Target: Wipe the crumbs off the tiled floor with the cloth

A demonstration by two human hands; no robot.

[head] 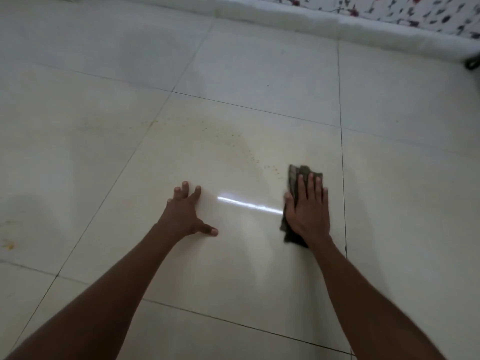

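A dark folded cloth [294, 178] lies flat on the pale tiled floor [233, 61], right of centre. My right hand [307, 206] presses on it with straight, spread fingers, covering most of it. Small yellowish crumbs [235, 137] are scattered in an arc on the same tile, up and to the left of the cloth, the nearest ones just beside its top left corner. My left hand [185, 211] rests on the bare floor to the left of the cloth, fingers spread and fingertips down, holding nothing.
A white ledge [337, 24] runs along the top, with flowered fabric [405, 9] above it at the upper right. A dark object [472, 62] shows at the right edge. A yellowish stain [9, 244] marks the far left tile.
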